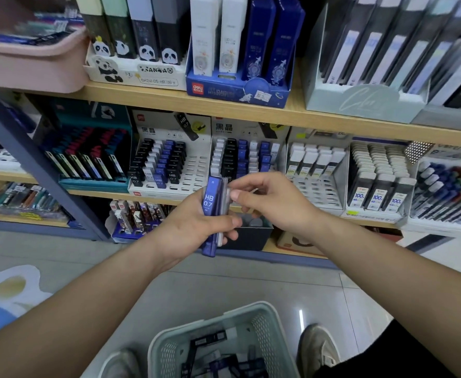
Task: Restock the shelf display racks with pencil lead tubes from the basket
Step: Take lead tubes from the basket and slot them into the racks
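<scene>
My left hand (196,223) grips a small stack of pencil lead tubes upright; the front one is a blue tube (210,211) marked HB 0.7, with a pale tube behind it. My right hand (267,199) pinches the top of the pale tube (226,197) with thumb and forefinger. Both hands hover in front of the middle shelf. Behind them stand two white display racks: the left rack (193,170) with black, white and blue tubes and several bare slots on its right side, and the right rack (247,156). A pale green basket (267,320) with more tubes sits on the floor below.
A pink bin (33,64) sits on the top shelf at left. Boxed pencil sets fill the upper shelf (169,100). Other lead and pen displays flank the racks. A blue shelf post (33,159) slants at left. My shoes (316,347) stand beside the basket on grey tile.
</scene>
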`<state>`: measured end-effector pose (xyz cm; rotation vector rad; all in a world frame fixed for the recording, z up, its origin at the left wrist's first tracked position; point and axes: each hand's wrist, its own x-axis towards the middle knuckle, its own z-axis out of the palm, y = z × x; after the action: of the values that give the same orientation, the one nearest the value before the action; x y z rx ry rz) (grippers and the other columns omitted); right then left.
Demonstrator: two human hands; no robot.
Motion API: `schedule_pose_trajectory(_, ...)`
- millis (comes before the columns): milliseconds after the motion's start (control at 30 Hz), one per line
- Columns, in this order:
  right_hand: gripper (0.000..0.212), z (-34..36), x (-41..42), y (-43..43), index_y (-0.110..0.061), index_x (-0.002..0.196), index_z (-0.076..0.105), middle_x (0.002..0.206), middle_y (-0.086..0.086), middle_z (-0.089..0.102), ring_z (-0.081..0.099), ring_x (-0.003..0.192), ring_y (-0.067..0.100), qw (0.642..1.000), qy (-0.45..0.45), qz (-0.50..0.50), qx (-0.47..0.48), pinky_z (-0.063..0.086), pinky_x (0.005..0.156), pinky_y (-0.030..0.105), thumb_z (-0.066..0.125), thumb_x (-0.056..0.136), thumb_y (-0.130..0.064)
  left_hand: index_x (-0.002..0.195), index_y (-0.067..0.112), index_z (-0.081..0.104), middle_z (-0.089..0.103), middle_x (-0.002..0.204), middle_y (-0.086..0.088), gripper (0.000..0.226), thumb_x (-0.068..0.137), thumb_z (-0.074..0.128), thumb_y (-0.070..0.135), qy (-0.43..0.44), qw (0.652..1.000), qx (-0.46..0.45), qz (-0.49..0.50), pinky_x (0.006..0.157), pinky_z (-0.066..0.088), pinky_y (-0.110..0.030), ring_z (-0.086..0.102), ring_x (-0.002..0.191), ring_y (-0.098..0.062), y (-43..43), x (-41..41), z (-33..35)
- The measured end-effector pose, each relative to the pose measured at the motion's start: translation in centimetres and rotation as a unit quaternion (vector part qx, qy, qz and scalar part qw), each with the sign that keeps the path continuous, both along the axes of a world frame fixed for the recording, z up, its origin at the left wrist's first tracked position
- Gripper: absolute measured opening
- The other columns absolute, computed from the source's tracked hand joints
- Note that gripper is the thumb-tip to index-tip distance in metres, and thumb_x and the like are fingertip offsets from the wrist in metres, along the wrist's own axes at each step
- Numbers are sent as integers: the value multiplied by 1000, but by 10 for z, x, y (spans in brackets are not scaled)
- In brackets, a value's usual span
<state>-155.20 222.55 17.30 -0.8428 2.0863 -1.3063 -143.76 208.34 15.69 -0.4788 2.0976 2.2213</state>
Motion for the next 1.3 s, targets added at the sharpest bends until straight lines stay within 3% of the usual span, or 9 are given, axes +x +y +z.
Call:
schedule_pose_trajectory(100,18,3,1,3,-24,108,74,99,1,72,65,80,6,1000,-10,4,9,53,65,22,70,92,-28,118,13,59,73,89,-11,36,86,72,0,1,1000,1,-8,61,53,-27,70,75,-22,-2,0,1)
schedule_pose_trajectory(233,10,3,2,0,-17,100,75,95,15,69,64,79,12,997,-63,-31,-36,54,67,29,69,91,-16,111,13,60,76,91,-8,29,87,71,2,1,1000,10,1,65,56,-28,74,80,-22,-1,0,4)
schedule_pose_trajectory(367,10,4,1,-2,-12,94,68,77,2,70,69,74,17,988,-111,-74,-81,56,64,32,61,94,-5,114,14,62,78,95,-6,26,91,69,5,-5,1000,11,19,67,54,-29,76,88,-24,-4,-1,4)
schedule_pose_trajectory(533,14,6,-4,1,-11,99,64,73,1,71,69,71,19,983,-108,-90,-114,56,64,31,57,94,0,115,5,60,77,93,-10,26,91,67,0,0,999,4,54,63,56,-29,71,70,-20,-8,-3,1)
schedule_pose_trajectory(700,16,4,-7,4,-10,106,68,88,14,72,71,76,22,989,-72,-68,-111,60,70,32,64,93,-2,120,-2,56,76,89,-13,34,88,69,-2,-9,997,-2,82,56,53,-26,63,61,-20,-6,-8,-8)
schedule_pose_trajectory(900,17,0,-12,8,-9,102,70,83,11,74,72,76,21,985,-48,-106,-131,60,68,31,74,86,-4,115,-1,56,75,91,-19,36,85,74,1,-38,995,-22,87,57,52,-30,63,62,-22,-5,-11,-16)
schedule_pose_trajectory(1067,10,-3,-27,10,-14,91,71,83,14,73,72,79,32,979,23,-162,-124,60,67,31,74,86,-5,98,7,57,66,66,-9,18,88,72,3,-52,989,-60,128,67,55,-37,63,62,-24,-23,-6,-22)
schedule_pose_trajectory(1167,12,-6,-34,0,-20,89,71,83,5,73,72,81,24,981,75,-151,-100,61,76,36,76,86,-9,99,7,56,67,69,-10,19,89,71,4,-65,986,-71,135,68,56,-39,64,64,-24,-37,3,-22)
schedule_pose_trajectory(1300,15,-9,-38,-34,-25,87,69,85,-7,71,69,82,9,981,146,-105,-67,59,79,28,77,86,-12,101,2,57,65,73,-11,17,89,69,2,-74,982,-86,152,68,58,-39,64,60,-18,-57,18,-22)
